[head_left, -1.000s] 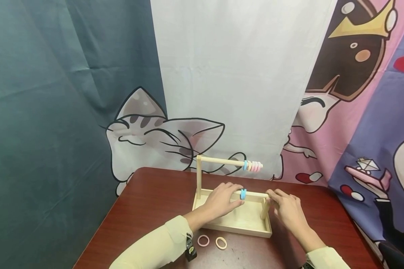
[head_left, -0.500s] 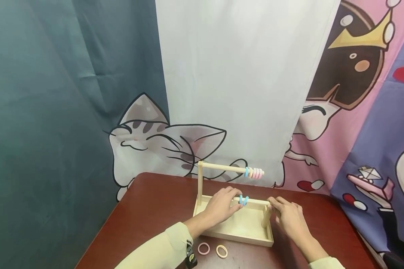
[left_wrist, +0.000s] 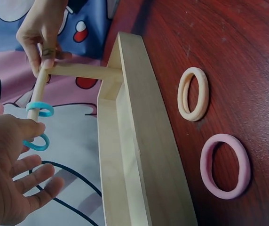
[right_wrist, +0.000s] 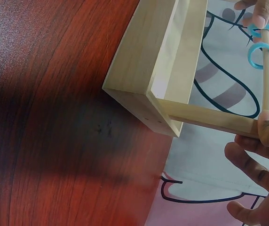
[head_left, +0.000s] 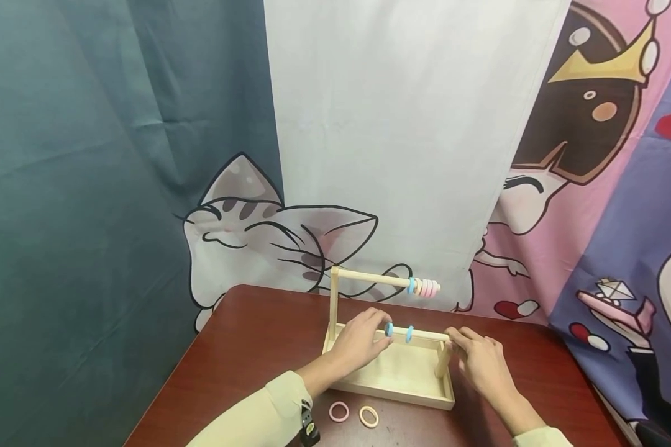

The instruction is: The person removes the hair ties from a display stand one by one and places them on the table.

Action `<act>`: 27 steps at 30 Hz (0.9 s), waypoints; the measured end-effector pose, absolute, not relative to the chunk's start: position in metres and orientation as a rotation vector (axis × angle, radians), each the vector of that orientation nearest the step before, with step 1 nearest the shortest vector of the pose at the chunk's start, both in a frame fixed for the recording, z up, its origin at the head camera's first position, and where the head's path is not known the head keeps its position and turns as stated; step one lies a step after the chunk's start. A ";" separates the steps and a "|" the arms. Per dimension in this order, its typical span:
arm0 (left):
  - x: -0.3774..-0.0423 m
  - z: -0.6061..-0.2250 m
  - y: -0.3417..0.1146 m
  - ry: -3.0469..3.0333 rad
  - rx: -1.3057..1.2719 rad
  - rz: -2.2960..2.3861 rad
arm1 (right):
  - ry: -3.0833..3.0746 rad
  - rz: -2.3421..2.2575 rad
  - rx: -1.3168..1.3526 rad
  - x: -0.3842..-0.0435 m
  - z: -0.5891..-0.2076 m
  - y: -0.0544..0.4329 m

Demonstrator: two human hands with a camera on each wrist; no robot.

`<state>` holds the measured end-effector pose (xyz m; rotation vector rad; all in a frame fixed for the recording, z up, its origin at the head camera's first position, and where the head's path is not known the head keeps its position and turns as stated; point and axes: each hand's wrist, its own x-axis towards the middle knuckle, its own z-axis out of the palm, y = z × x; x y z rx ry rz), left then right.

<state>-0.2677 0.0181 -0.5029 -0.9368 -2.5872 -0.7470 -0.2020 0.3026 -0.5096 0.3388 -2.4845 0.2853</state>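
The left hand [head_left: 358, 340] is pinching one blue ring [head_left: 389, 329] at the wooden rod's [head_left: 429, 335] free end; the right hand [head_left: 481, 360] is gripping its other end. Between them, a second ring [head_left: 409, 334] is hanging. Both are looking light, stiff, perhaps slippery, suiting an outer-edge hold.

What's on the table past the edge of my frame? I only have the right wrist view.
Observer: Two loose rings, one pink and one cream, lie on the table by the near long side of the tray.
Operator: Any other rod above the lower rod?
Observer: Yes, an upper rod, with a cluster of rings near its right end.
Operator: What holds it up?
Observer: A tall post at the tray's left end, in the head view.
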 end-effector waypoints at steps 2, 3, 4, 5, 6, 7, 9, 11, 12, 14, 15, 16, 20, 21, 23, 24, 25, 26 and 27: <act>-0.267 -0.504 0.016 -2.592 -0.926 -0.775 | -2.486 0.287 0.343 -0.202 -0.510 0.302; -0.267 -0.504 0.015 -2.596 -0.918 -0.788 | -2.485 0.288 0.345 -0.202 -0.510 0.302; -0.267 -0.505 0.014 -2.602 -0.912 -0.801 | -2.481 0.287 0.346 -0.202 -0.510 0.302; -0.267 -0.505 0.013 -2.607 -0.906 -0.805 | -2.477 0.285 0.347 -0.202 -0.511 0.302; -0.266 -0.505 0.012 -2.613 -0.901 -0.809 | -2.476 0.285 0.347 -0.202 -0.511 0.302; -0.266 -0.505 0.011 -2.618 -0.897 -0.816 | -2.476 0.283 0.348 -0.203 -0.511 0.303; -0.264 -0.505 0.009 -2.629 -0.895 -0.816 | -2.471 0.279 0.357 -0.204 -0.511 0.305; -0.262 -0.504 0.008 -2.627 -0.901 -0.817 | -2.460 0.274 0.363 -0.205 -0.510 0.307; -0.261 -0.503 0.007 -2.625 -0.905 -0.818 | -2.455 0.273 0.366 -0.206 -0.509 0.308; -0.258 -0.501 0.006 -2.611 -0.916 -0.822 | -2.438 0.272 0.372 -0.208 -0.507 0.310; -0.256 -0.501 0.006 -2.604 -0.920 -0.828 | -2.431 0.271 0.372 -0.208 -0.507 0.311; -0.255 -0.501 0.005 -2.595 -0.927 -0.834 | -2.425 0.270 0.374 -0.208 -0.507 0.311; -0.245 -0.502 0.000 -2.590 -0.955 -0.887 | -2.404 0.271 0.403 -0.208 -0.511 0.311; -0.243 -0.502 -0.002 -2.593 -0.960 -0.904 | -2.396 0.272 0.408 -0.209 -0.512 0.310; -0.240 -0.502 -0.004 -2.597 -0.969 -0.926 | -2.378 0.275 0.416 -0.209 -0.514 0.308; -0.238 -0.503 -0.005 -2.603 -0.969 -0.921 | -2.371 0.276 0.418 -0.209 -0.514 0.307; -0.237 -0.503 -0.006 -2.610 -0.968 -0.910 | -2.367 0.277 0.415 -0.209 -0.515 0.306; -0.236 -0.504 -0.007 -2.615 -0.968 -0.903 | -2.367 0.277 0.412 -0.209 -0.516 0.306; -0.235 -0.505 -0.008 -2.620 -0.968 -0.895 | -2.369 0.279 0.409 -0.209 -0.517 0.304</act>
